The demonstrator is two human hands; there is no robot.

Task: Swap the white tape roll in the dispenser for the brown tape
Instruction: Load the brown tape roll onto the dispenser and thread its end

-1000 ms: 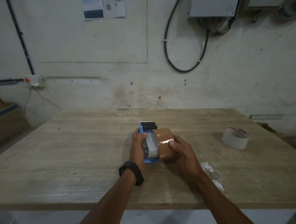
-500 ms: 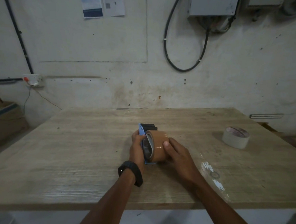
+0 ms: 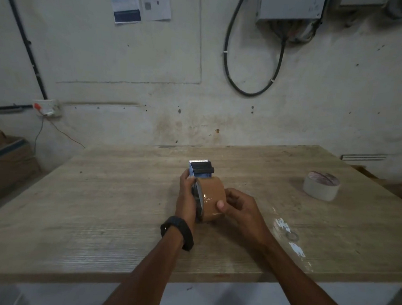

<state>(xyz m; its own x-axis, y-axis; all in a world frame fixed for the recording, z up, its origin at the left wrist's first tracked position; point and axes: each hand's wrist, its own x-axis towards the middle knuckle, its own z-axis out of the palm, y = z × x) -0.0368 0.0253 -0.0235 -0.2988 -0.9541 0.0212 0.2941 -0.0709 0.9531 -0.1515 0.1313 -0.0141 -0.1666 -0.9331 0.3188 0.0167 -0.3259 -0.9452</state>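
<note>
A blue tape dispenser with a black roller and a toothed blade stands at the middle of the wooden table. The brown tape roll sits in it, upright on edge. My left hand grips the dispenser's left side. My right hand holds the brown roll from the right, thumb pressed on its near face. The white tape roll lies flat on the table at the right, apart from both hands.
White paint marks and a small ring lie on the table near my right forearm. Cardboard boxes stand on the floor at the left. A wall with cables and a socket runs behind the table.
The brown roll has turned from lying across the dispenser to standing upright in line with it. My right hand slid down to its near side; the dispenser's blade end now shows.
</note>
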